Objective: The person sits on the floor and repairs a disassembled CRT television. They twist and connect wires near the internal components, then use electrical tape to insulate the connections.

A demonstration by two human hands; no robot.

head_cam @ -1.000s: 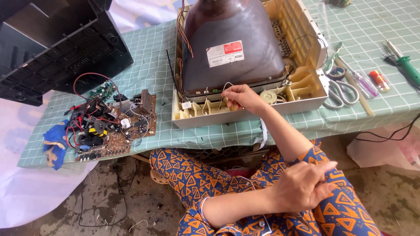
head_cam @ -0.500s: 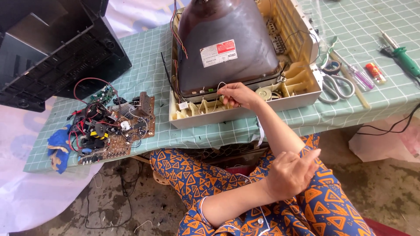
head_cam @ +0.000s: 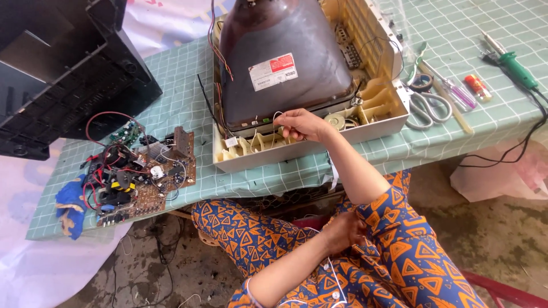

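you're pinching a thin white wire (head_cam: 278, 116) with your right hand (head_cam: 301, 124), thumb and fingertips pressed together on it, right at the front lip of the dark grey glass picture tube (head_cam: 282, 60) sitting face down in its cream plastic tv front frame (head_cam: 374, 122). looks like you're working it free, so i'd be tugging gently. where that wire's running is hidden, and your left hand (head_cam: 342, 232) is resting in your lap, curled too much to tell the fingers.

A checked green tabletop (head_cam: 502, 131) carries a brown circuit board (head_cam: 142, 182) with red wires at its left end, a blue rag (head_cam: 69, 205) beside it. A black plastic casing (head_cam: 63, 74) sits behind. On the right lie scissors (head_cam: 427, 108), a green-handled soldering iron (head_cam: 514, 63) and a small red lighter (head_cam: 477, 86).
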